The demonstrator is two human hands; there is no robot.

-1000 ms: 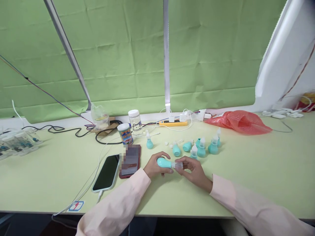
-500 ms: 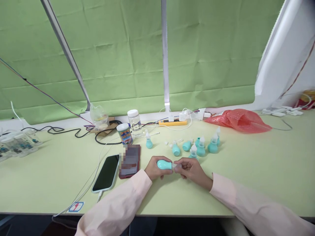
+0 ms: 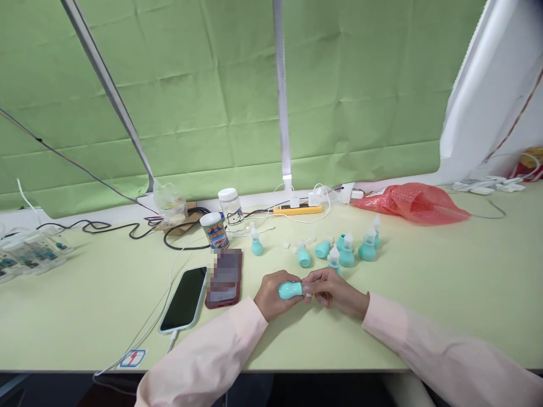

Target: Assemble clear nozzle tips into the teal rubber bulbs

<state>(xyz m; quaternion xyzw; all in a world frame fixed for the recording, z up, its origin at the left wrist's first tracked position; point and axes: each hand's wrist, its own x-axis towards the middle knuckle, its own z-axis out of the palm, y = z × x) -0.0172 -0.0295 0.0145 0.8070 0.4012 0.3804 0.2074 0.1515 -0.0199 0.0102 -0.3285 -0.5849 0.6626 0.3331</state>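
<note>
My left hand [image 3: 274, 294] is closed around the body of a teal squeeze bulb [image 3: 290, 290], which lies on its side with its neck pointing right. At that neck my right hand [image 3: 333, 291] pinches a clear nozzle [image 3: 307, 295], mostly covered by the fingers. Just beyond my right hand stands a teal bulb with a clear nozzle [image 3: 334, 257]. Several more like it, such as this upright aspirator [image 3: 367, 246], are grouped behind. Two bulbs without visible nozzles, one here [image 3: 322, 249], lie on their sides, and a single aspirator [image 3: 257, 244] stands to the left.
Two phones, one black-screened [image 3: 184, 298] and one in a red case [image 3: 224, 277], lie left of my hands. Behind are a labelled tin [image 3: 214, 230], a clear jar [image 3: 231, 209], a yellow power strip [image 3: 297, 210] and red bubble wrap [image 3: 411, 203]. Cables [image 3: 169, 282] trail across the left.
Both hands and the bulb have shifted slightly right and nearer to me. My right fingers have moved in against the bulb's neck, covering most of the nozzle that showed before.
</note>
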